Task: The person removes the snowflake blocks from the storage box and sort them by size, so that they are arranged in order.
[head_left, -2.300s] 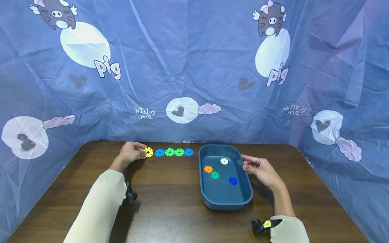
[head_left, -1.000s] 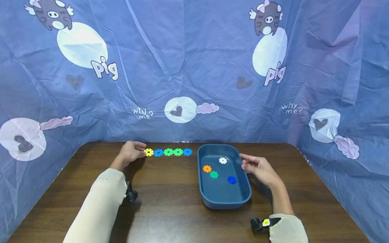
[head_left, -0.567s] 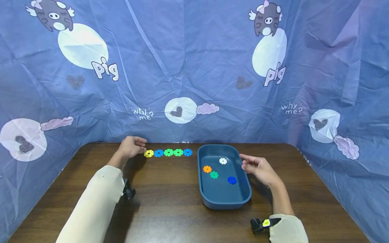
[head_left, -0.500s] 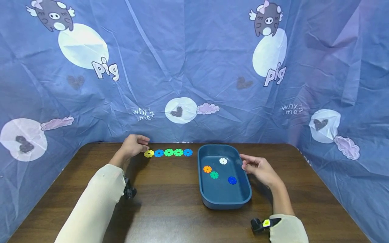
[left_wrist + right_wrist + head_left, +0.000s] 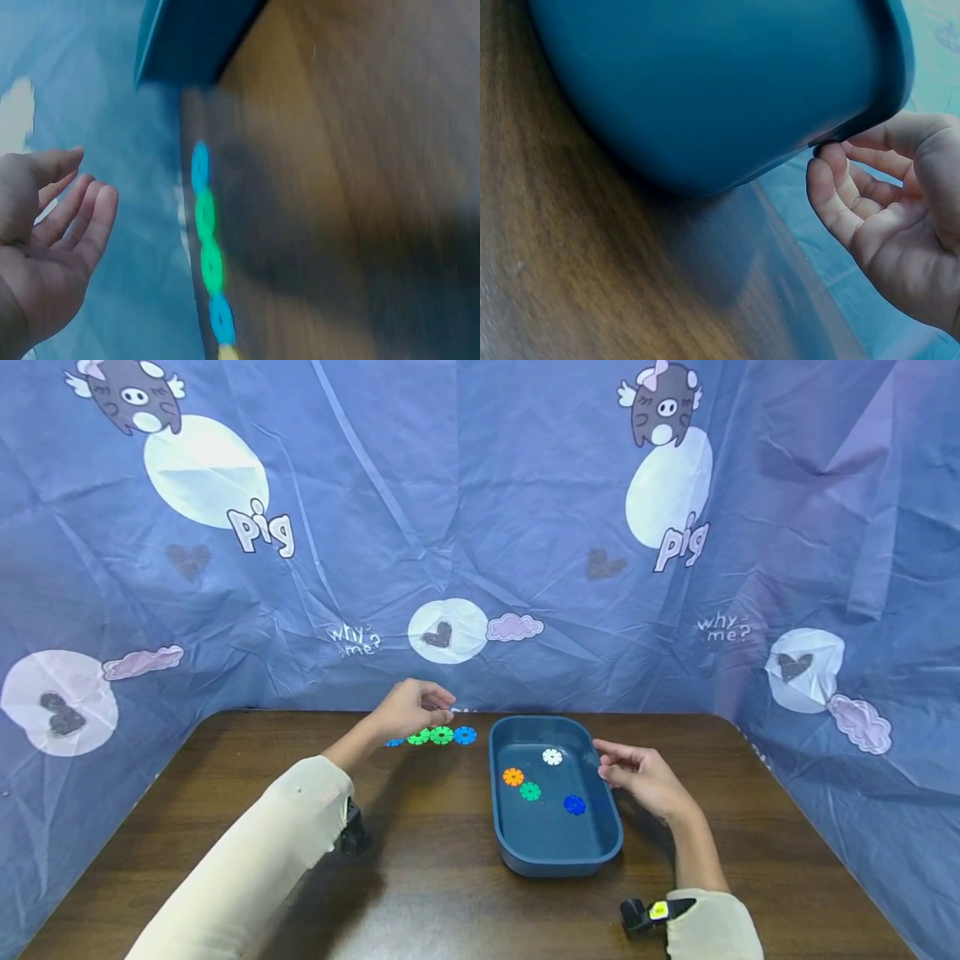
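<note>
Left hand (image 5: 412, 706) over disc row (image 5: 447, 736); right hand (image 5: 648, 781) against blue tray (image 5: 558, 839)

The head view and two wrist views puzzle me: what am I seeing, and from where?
No robot here: the left hand and right hand are a person's own, bare. The head view comes from a camera worn on the head, the others from wrist cameras. On the wooden table sit a row of flower-shaped discs and a blue tray with four more inside. The left hand hovers near the row, holding nothing; the right hand touches the tray.
</note>
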Demonstrator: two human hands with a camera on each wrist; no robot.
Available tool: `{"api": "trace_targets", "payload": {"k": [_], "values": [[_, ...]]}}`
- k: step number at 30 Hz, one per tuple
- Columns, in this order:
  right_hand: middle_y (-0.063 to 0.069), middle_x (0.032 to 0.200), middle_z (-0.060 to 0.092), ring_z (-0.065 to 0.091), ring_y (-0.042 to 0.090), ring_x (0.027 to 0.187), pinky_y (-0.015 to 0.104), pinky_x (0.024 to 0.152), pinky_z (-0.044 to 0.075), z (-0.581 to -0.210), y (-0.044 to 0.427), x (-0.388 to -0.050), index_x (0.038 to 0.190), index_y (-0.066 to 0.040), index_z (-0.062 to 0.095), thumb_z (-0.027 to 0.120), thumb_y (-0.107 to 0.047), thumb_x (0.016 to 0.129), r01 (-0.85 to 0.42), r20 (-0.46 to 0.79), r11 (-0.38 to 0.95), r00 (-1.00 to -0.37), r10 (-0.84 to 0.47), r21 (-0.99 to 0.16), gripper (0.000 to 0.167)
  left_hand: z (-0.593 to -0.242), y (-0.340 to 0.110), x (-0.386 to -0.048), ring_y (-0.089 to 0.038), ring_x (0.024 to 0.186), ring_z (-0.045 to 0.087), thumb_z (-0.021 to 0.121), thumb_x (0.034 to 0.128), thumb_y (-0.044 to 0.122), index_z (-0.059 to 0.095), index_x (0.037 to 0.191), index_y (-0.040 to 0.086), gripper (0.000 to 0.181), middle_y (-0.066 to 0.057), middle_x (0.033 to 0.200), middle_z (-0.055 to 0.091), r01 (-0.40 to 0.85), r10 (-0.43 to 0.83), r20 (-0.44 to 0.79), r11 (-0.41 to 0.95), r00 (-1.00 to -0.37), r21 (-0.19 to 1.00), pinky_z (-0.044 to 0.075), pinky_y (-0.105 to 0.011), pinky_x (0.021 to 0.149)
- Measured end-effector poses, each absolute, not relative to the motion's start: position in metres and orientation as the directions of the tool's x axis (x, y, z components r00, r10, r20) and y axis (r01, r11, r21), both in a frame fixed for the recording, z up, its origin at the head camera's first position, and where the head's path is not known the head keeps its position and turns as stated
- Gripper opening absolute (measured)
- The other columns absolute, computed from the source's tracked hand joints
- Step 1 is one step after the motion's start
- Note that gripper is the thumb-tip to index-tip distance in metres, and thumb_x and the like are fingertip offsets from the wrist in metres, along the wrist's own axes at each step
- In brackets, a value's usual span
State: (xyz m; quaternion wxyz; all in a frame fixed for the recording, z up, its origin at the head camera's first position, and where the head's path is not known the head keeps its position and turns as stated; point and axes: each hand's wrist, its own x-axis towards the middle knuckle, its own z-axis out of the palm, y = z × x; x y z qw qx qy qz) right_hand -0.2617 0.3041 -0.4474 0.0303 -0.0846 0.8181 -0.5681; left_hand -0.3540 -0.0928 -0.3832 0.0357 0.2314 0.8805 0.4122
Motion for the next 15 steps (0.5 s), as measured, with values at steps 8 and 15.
{"api": "trace_targets", "payload": {"k": [8,15], "values": [[0.025,0.116,0.067,0.066,0.01,0.092,0.027,0.079,0.06,-0.446,0.303,-0.262,0.144,0.008,0.052,0.062,-0.003,0.101,-0.108,0.051,0.341,-0.984,-0.171,-0.934,0.045,-0.38,-0.035,-0.334,-0.016,0.092,0.071,0.074,0.0948,0.01,0.074,0.115,0.004,0.021,-0.005,0.104,0.075,0.516,0.598,0.151,0.504,-0.787,0.692,0.058,-0.029,0.082],[0.026,0.117,0.066,0.066,0.012,0.094,0.027,0.08,0.06,-0.445,0.304,-0.261,0.145,0.007,0.052,0.062,-0.004,0.101,-0.114,0.053,0.347,-0.982,-0.18,-0.931,0.046,-0.388,0.006,-0.315,-0.012,0.091,0.071,0.074,0.0948,0.013,0.074,0.116,0.006,0.022,-0.002,0.103,0.074,0.58,0.702,0.139,0.441,-0.698,0.685,0.056,-0.023,0.082]]}}
